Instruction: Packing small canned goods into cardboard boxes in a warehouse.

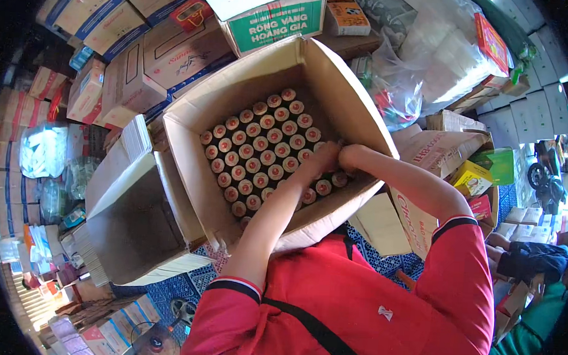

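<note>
An open cardboard carton stands before me with its flaps up. Inside, upright round containers, with pale tops and red centres, stand in close rows. Part of the dark inside shows along the far side. Both arms reach into the carton's right part, and the hands almost touch. My left hand is over the containers, its fingers mostly hidden. Right beside it, my right hand bends downward near the right wall. What either hand grips is hidden.
Another open carton stands at the left, beside a stack of flat cardboard. Stacked cartons rise behind. Plastic-wrapped goods lie at upper right. Scissors rest at lower left. Another person's legs show at far right.
</note>
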The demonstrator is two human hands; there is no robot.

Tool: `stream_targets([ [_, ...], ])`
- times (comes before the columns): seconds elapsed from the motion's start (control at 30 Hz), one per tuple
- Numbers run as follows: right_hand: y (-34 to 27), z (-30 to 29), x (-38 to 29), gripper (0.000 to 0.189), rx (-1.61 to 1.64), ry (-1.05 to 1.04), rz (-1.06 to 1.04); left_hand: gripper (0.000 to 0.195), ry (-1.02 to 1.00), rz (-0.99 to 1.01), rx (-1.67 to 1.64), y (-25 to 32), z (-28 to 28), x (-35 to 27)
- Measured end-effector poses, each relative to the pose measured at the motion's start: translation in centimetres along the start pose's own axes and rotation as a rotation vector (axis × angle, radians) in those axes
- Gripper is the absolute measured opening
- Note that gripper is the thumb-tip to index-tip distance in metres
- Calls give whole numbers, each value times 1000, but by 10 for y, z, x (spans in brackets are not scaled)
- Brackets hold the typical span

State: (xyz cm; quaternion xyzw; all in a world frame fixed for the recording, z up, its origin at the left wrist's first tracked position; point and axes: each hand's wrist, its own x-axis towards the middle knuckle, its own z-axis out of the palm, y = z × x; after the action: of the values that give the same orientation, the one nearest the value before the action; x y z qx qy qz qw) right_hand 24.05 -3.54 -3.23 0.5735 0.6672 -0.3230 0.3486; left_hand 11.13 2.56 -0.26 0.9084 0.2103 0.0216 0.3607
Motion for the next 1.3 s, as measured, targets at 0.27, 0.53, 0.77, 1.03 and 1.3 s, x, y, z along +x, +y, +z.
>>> stream_targets([
  [0.27,-22,-72,-69,22,217,106,-100,25,49,159,171,24,-126,-33],
  [0.53,-96,-180,-116,17,28,515,-310,35,58,72,-344,22,-281,-163],
  [0.77,-239,-290,-153,30,134,584,-658,27,-130,-208,-340,-69,-371,-331],
  [1.03,-425,-375,-47,31,9,247,-783,33,38,-642,-830,-241,-356,-477],
  [1.3,-460,-284,221,22,149,191,-419,31,521,-1002,-705,-408,-222,-476],
])
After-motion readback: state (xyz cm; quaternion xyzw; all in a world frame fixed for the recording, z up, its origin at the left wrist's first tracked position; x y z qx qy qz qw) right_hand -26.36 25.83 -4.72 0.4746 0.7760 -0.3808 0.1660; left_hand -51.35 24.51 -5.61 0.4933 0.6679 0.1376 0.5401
